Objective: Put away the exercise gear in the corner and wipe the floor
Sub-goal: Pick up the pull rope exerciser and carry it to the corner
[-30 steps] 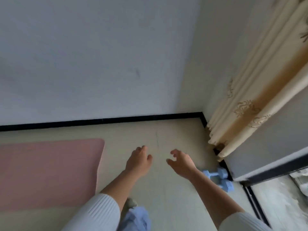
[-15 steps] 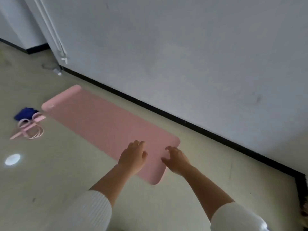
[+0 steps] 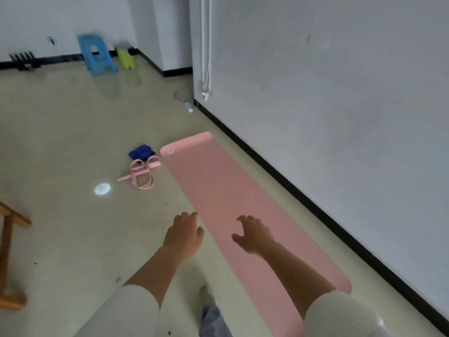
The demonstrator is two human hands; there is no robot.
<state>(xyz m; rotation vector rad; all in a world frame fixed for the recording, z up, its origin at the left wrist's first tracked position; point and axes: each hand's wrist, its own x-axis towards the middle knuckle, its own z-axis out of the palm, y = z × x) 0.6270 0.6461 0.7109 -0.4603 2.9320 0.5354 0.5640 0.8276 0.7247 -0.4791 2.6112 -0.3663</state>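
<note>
Both hands empty, fingers loosely spread: right hand (image 3: 254,235) above pink yoga mat (image 3: 230,190), left hand (image 3: 184,235) over floor (image 3: 73,239) beside it; mat lies flat & unrolled along wall (image 3: 340,117), pink pull-rope (image 3: 141,175) & blue cloth (image 3: 141,152) near its far end, so seemingly nothing stowed, wiping not begun.

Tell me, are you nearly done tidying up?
Not nearly. The pink mat lies unrolled by the wall, the pink stretch band and blue cloth on the floor beside it. The left hand and right hand reach out empty. Storing gear and wiping remain.
</note>
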